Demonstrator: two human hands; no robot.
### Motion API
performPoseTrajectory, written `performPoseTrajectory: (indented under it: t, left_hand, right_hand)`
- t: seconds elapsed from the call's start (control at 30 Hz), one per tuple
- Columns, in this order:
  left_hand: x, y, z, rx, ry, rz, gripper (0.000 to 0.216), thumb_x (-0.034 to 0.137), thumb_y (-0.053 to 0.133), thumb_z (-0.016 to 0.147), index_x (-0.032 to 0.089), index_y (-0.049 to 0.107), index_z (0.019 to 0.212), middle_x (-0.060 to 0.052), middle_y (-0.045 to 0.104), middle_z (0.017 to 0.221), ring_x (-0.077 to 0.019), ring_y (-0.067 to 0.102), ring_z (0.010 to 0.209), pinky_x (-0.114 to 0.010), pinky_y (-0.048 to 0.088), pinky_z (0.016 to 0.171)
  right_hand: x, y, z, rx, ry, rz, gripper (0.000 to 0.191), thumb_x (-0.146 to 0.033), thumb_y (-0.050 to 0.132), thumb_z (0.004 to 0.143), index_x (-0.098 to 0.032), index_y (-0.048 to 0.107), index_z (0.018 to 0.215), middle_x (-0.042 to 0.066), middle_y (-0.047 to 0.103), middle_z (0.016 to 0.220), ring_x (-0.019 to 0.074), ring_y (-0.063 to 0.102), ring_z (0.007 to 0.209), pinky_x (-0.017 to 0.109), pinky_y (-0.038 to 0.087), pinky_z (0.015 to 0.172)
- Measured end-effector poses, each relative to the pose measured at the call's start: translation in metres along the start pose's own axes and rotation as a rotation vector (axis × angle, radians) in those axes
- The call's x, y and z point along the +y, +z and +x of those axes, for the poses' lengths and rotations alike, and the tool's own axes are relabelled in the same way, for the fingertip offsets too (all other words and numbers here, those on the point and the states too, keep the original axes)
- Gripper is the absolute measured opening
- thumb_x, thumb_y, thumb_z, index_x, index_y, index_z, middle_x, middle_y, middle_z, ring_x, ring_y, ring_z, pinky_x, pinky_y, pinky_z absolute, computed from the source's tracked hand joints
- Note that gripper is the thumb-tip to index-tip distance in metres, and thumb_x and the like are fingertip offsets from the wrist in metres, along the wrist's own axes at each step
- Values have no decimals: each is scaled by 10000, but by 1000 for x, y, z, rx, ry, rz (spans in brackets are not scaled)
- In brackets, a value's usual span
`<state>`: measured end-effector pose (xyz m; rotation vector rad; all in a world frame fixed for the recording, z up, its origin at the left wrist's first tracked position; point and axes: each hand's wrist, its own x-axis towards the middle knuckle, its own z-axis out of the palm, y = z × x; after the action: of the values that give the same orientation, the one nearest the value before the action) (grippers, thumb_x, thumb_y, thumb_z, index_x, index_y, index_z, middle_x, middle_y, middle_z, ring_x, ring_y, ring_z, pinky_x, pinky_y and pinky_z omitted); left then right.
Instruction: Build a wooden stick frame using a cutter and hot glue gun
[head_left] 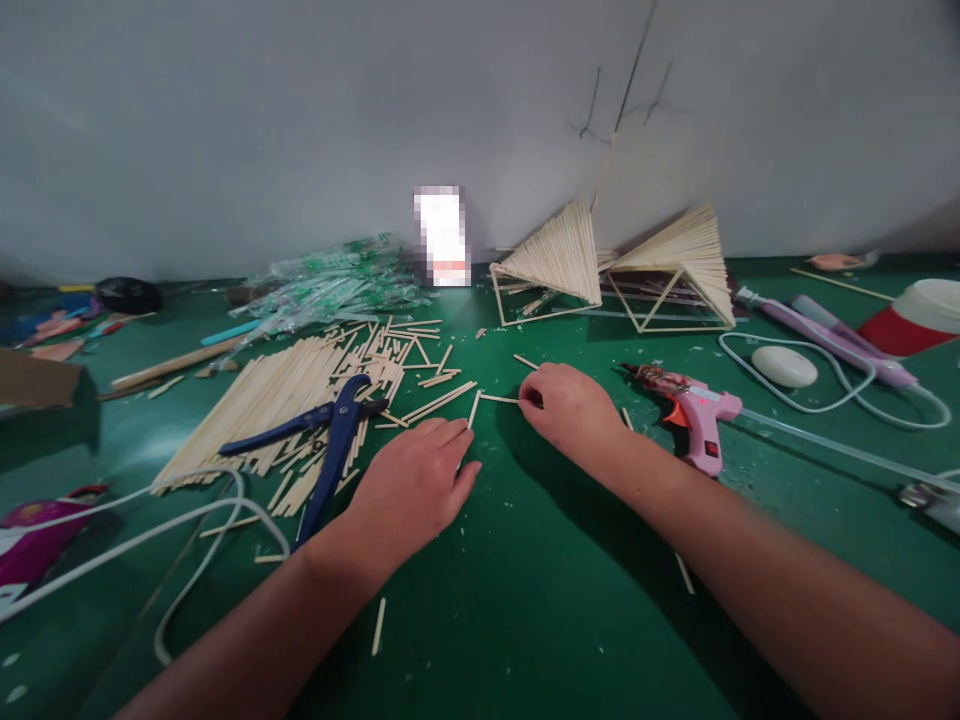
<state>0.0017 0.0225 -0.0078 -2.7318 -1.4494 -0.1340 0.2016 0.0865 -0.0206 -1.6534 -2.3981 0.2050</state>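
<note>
My left hand lies palm down on the green table, fingers stretched flat, its fingertips at the near end of a short thin wooden stick. My right hand is curled in a pinch on the end of another thin stick that lies flat and meets the first one at a corner. A heap of thin wooden sticks spreads to the left, with blue cutters lying on it.
A pink glue gun lies right of my right hand, its cable trailing right. Two fan-shaped stick frames stand by the wall. White cables, a plastic bag, a white oval object and a red-and-white tub surround them.
</note>
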Motion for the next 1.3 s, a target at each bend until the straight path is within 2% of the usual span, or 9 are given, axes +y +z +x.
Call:
performPoseTrajectory:
  t: [0.43,0.7,1.3]
  left_hand:
    - [0,0,1,3,-4,-8,364,294,467,911,84,624,1164,-138,664,1160,-276,603,1073,-436,519,912]
    - [0,-1,0,-8,-7,-14,355,286,468,912,85,622,1160,-139,665,1154,-277,604,1073,-434,521,909]
    - [-2,3,0,52,33,7,331,242,481,895,81,641,1136,-132,679,1139,-270,620,1048,-432,533,903]
  right_hand:
    - [-3,3,2,11,71,68,168,-183,508,836,-188,665,776,50,663,857,179,576,805,294,400,667]
    - [-4,2,2,16,60,62,172,-179,499,836,-173,667,795,67,665,867,188,575,831,296,401,696]
    - [-3,5,4,18,54,88,165,-162,511,836,-185,672,804,53,667,883,183,578,837,291,406,700]
